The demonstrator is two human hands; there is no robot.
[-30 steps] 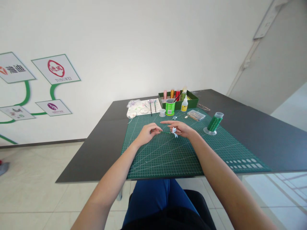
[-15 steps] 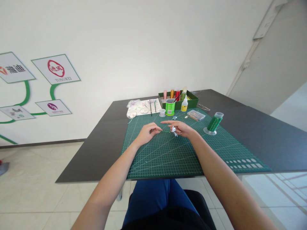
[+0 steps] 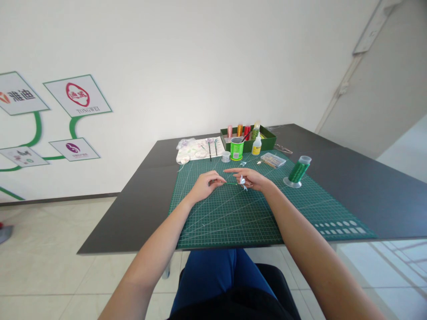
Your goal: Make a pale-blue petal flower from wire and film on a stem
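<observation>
Over the gridded green mat, a pale, pointed flower tops a thin stem pinched by the left hand. Right hand curls behind the flower, 1 finger straight; whether it grips, I cannot tell. Probably very light, stem stiffish, flower soft and easily crushed: best held by the stem. Glossy green thread wraps a clear spool.

Blk top, med-blue trousers, bare forearms, bare hands

Left fingers partly hide the green stem.
</observation>
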